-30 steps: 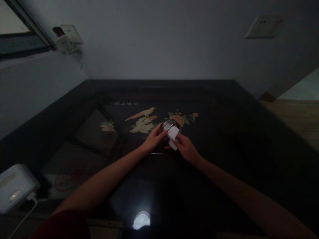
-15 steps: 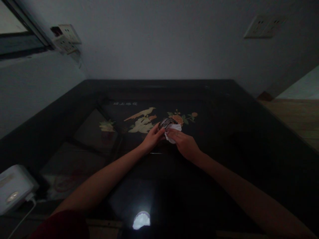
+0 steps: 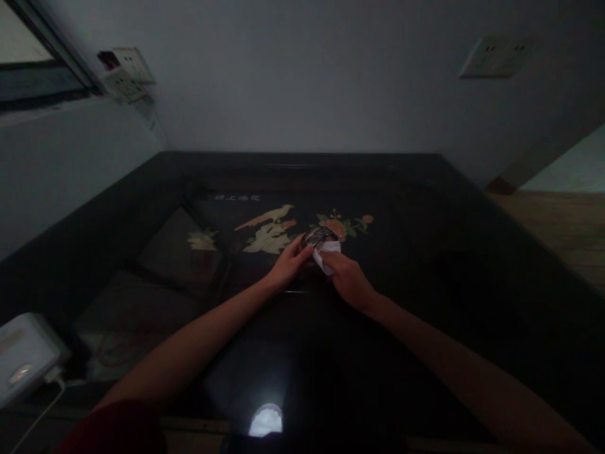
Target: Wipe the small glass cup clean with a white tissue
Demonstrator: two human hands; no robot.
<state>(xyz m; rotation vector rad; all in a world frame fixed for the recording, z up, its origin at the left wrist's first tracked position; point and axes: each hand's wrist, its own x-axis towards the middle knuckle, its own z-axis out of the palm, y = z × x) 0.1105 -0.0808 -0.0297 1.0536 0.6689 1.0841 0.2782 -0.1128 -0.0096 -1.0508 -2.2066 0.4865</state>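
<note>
My left hand [image 3: 288, 260] is closed around the left side of a small, dark, shiny rounded object [image 3: 319, 234], thumb along its near edge. The dim light hides its exact kind; its rim catches some reflections. In my right hand [image 3: 348, 275] is a white tissue [image 3: 331, 248], pinched by the fingers and pressed against the object's near right side. Part of the tissue sticks out above the fingers, and part hangs below. Both hands are over the middle of a glossy black table [image 3: 302, 328], just in front of its inlaid bird [image 3: 269, 217] and flower picture [image 3: 336, 227].
A white box-shaped device [image 3: 28, 353] with a cable [image 3: 40, 416] stands at the table's left front. Wall sockets [image 3: 130, 66] sit at the back left, and another pair [image 3: 496, 57] at the right. Wooden flooring [image 3: 558, 221] shows beyond the table's right edge.
My right hand has shifted slightly down and its fingers have curled more, folding the tissue smaller. My left hand keeps its hold on the dark object in nearly the same place.
</note>
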